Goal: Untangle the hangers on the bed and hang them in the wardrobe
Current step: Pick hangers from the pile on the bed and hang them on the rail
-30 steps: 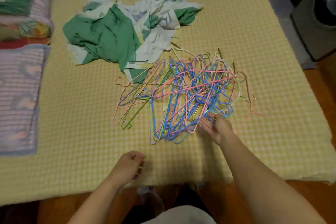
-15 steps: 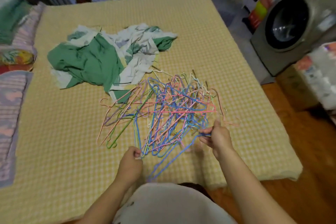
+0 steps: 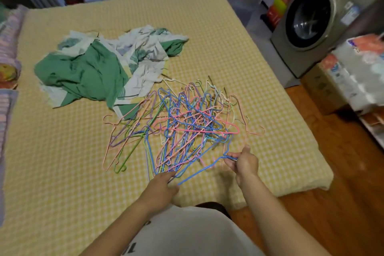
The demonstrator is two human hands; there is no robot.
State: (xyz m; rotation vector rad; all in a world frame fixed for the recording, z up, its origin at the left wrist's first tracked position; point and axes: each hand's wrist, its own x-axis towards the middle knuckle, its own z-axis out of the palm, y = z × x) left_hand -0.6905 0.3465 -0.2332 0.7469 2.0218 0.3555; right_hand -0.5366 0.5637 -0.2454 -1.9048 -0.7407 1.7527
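Note:
A tangled heap of thin wire hangers point(image 3: 182, 127) in blue, pink, green and purple lies on the yellow checked bed point(image 3: 62, 172), near its front right part. My right hand point(image 3: 244, 162) pinches the hook of a blue hanger point(image 3: 199, 170) whose long bar slants down to the left at the heap's near edge. My left hand point(image 3: 161, 188) rests at the near edge of the heap, fingers curled at the lower ends of blue hangers; whether it grips them is hard to tell. No wardrobe is in view.
A crumpled green and white cloth point(image 3: 97, 72) lies behind the heap. Folded bedding point(image 3: 8, 68) lines the bed's left edge. A washing machine point(image 3: 311, 21) and boxes point(image 3: 353, 81) stand right of the bed on the wooden floor point(image 3: 342, 172).
My head has lifted, so the room comes into view. My left hand moved forward to the heap's near edge. My right hand took hold of a blue hanger and drew it slightly toward me.

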